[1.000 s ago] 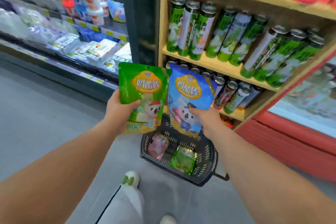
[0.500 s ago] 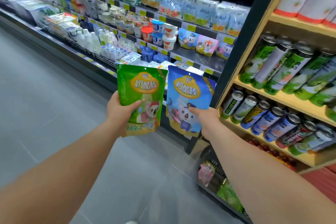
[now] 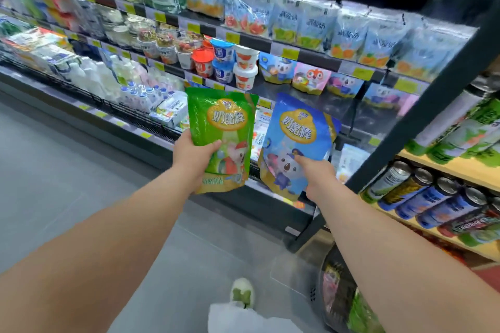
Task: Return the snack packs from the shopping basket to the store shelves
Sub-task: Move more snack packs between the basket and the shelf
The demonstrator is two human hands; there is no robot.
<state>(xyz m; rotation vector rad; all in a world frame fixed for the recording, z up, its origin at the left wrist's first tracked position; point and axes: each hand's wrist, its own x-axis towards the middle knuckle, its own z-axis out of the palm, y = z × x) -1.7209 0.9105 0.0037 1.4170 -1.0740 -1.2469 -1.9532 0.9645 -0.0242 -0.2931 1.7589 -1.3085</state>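
Both arms are out in front of us, one pack per hand.

- Left hand [image 3: 193,155]: fingers [image 3: 213,144] closed on the lower left edge of the green snack pack [image 3: 224,127], thumb across the front. The pack is upright, print facing us.
- Right hand [image 3: 320,178]: grips the blue snack pack [image 3: 295,138] at its lower right corner, thumb on the front. The pack leans slightly toward 1 o'clock.
- The blue pack sits at 3 o'clock of the green one, just beside it, with a narrow gap between. We hold both in the air in front of the chilled shelves [image 3: 305,58], touching no shelf.
- On the shelf at 12 o'clock of the blue pack lie similar cartoon packs [image 3: 311,78], with yoghurt cups [image 3: 224,62] at their 9 o'clock.
- Shopping basket [image 3: 313,297]: on the floor [image 3: 67,170] at 5 o'clock of the view, partly hidden by our right forearm. A pink pack [image 3: 331,284] and a green pack [image 3: 359,316] show inside.
- Drink cans [image 3: 422,194] lie on a wooden shelf at 3 o'clock.
- One white shoe [image 3: 242,292] at 6 o'clock.
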